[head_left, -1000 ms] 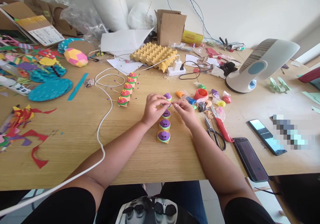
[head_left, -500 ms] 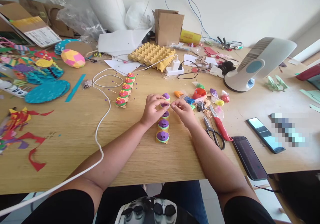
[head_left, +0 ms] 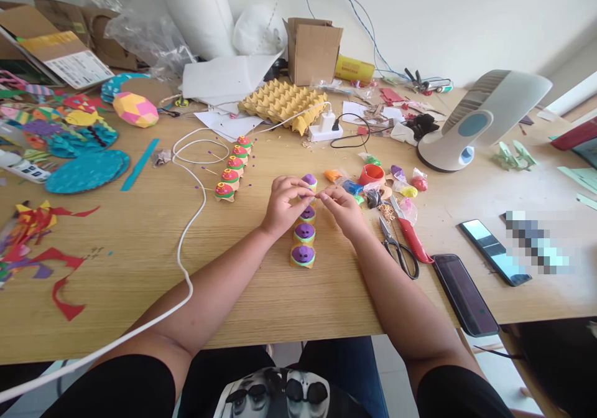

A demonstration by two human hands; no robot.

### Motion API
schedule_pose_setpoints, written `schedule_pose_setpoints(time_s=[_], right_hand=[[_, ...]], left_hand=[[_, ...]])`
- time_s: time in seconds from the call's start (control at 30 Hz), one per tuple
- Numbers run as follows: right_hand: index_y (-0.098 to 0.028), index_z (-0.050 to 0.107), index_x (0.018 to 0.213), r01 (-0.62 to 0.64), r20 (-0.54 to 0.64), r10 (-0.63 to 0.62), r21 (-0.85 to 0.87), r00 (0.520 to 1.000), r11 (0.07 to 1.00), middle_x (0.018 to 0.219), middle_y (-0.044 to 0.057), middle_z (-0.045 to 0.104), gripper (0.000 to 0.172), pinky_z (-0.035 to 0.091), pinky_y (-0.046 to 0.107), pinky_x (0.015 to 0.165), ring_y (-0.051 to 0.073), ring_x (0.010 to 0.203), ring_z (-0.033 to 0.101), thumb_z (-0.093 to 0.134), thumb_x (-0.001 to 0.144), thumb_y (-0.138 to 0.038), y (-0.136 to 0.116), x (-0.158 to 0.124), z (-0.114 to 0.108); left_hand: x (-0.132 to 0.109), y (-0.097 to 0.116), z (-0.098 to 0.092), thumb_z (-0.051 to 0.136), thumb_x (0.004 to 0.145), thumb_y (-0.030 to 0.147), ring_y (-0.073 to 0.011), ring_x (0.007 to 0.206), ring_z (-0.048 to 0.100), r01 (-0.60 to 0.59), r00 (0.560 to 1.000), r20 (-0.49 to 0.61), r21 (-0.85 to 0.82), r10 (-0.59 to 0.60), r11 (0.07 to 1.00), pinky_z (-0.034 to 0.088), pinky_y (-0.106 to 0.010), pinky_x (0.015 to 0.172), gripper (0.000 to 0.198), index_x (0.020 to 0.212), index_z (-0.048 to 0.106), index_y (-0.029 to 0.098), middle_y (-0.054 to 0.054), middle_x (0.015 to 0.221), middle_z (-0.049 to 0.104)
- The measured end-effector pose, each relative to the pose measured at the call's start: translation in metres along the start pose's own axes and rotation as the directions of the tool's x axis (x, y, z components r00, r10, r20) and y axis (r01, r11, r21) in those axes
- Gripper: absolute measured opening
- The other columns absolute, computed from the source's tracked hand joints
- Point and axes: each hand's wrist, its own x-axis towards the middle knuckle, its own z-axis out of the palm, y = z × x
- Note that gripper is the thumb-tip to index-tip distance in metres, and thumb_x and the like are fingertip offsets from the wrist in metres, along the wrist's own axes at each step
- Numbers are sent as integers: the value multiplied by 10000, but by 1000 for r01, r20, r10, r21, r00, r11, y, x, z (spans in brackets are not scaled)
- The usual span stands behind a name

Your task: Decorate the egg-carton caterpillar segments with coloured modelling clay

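Note:
A row of egg-carton cups topped with purple clay (head_left: 303, 254) runs away from me at the middle of the table. Dark eyes and smiles mark the nearer domes. Over the row's far half, my left hand (head_left: 290, 201) pinches thumb and forefinger together from the left. My right hand (head_left: 344, 208) does the same from the right, its fingertips meeting those of the left. Whatever lies between the fingertips is too small to name. One dome is partly covered by the hands. To the left stands a second carton row with red and green clay tops (head_left: 232, 175).
Scissors (head_left: 400, 250), a red-handled knife (head_left: 415, 237) and two phones (head_left: 466, 293) lie to the right. Bagged clay (head_left: 373, 195) and a red tape roll (head_left: 372, 173) sit beyond my right hand. A white cable (head_left: 181, 244) crosses the left side. A fan (head_left: 485, 122) stands back right.
Both hands stay over the purple row with fingertips together. The dark speck between the fingertips is less visible now; otherwise little differs.

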Motion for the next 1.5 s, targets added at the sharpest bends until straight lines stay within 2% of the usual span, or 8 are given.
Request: schedule_pose_setpoints(time_s=[0.1,0.23,0.53,0.8,1.0,1.2,1.37,1.5], right_hand=[[-235,765,893,-11,2,11,23,1000,1000,943,48,677,407,458,359,918,221,973,600,652,864,-624,1,0,-1],[-240,783,911,-12,-16,13,55,1000,998,933,42,677,370,453,359,925,213,954,597,660,871,-586,3,0,-1],[-225,762,828,21,11,-21,12,1000,1000,896,46,646,414,452,355,881,209,914,589,667,850,-627,-4,-1,0],[-219,682,724,-8,8,8,20,1000,1000,848,36,622,452,436,319,736,182,807,549,726,767,-667,-5,0,4],[-223,661,778,-79,-26,82,92,996,993,784,9,627,458,440,300,732,165,763,530,734,744,-674,-2,1,4],[-216,658,767,-87,-30,91,111,995,990,789,6,631,404,433,298,736,159,760,534,746,768,-610,-4,0,4],[-216,687,754,-48,-16,50,69,999,996,802,12,634,412,445,307,774,169,803,558,715,796,-624,-6,0,3],[-215,675,705,-26,18,25,56,1000,998,818,21,638,443,440,305,731,175,804,561,741,757,-650,-5,0,3]], left_hand=[[-1,-1,0,717,906,351,-217,1066,599,26,1000,-2,-2,-26,1000,466,-441,1036,102,876,756,262,-40,1008,708],[-1,-1,0,708,915,351,-210,1060,604,19,1000,-6,-21,-19,1000,461,-432,1038,110,879,752,256,-37,1001,707],[0,-1,1,687,930,355,-217,1065,588,-16,1000,-5,-23,16,1000,471,-430,1025,135,871,742,247,-37,970,710],[0,-1,1,723,903,339,-220,1065,586,-23,1000,16,-2,23,1000,471,-442,1028,82,890,764,270,-36,973,706],[-1,0,1,747,885,316,-218,1072,594,-7,1000,29,-15,7,1000,471,-439,1037,116,993,767,279,-33,1013,714],[0,0,1,744,889,311,-217,1056,597,-13,1000,5,-17,14,1000,476,-443,1027,49,909,769,273,-32,981,716],[0,0,1,740,891,333,-220,1061,602,4,1000,23,-10,-4,1000,485,-455,1028,64,909,773,282,-35,986,717],[0,-1,1,737,892,327,-221,1068,595,-9,999,40,-9,9,1000,490,-453,1025,58,910,778,290,-35,992,711]])
